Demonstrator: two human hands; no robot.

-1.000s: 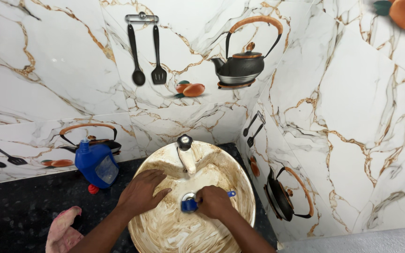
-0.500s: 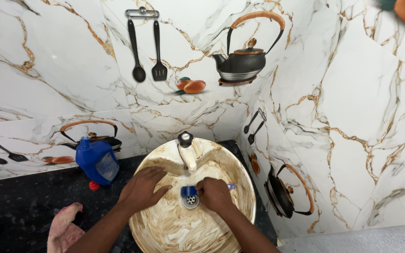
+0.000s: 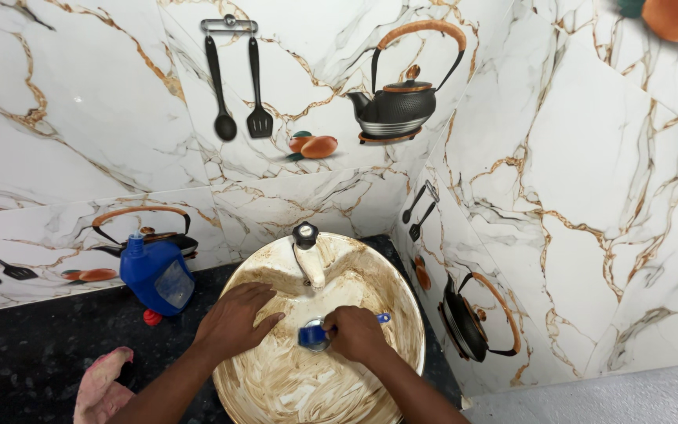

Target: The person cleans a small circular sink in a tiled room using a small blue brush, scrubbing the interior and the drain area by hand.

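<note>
- My right hand [image 3: 357, 333] covers most of the blue brush [image 3: 313, 335]; I can't see its bristles.
- The basin [image 3: 402, 314] is cut off at the bottom edge.
- The pink cloth [image 3: 100, 385] runs off-frame too.

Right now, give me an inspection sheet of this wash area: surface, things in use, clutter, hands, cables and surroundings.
Surface: black speckled counter around a round basin smeared with brown streaks.
Things in use: blue brush held down in the basin; tap at the back rim.
Clutter: blue bottle with a red cap beside it; pink cloth at the counter's left.
Hands: left hand flat on the basin's inner wall; right hand gripping the brush.
Cables: nothing seen.
Surroundings: marble-look wall tiles printed with kettles and utensils.
</note>
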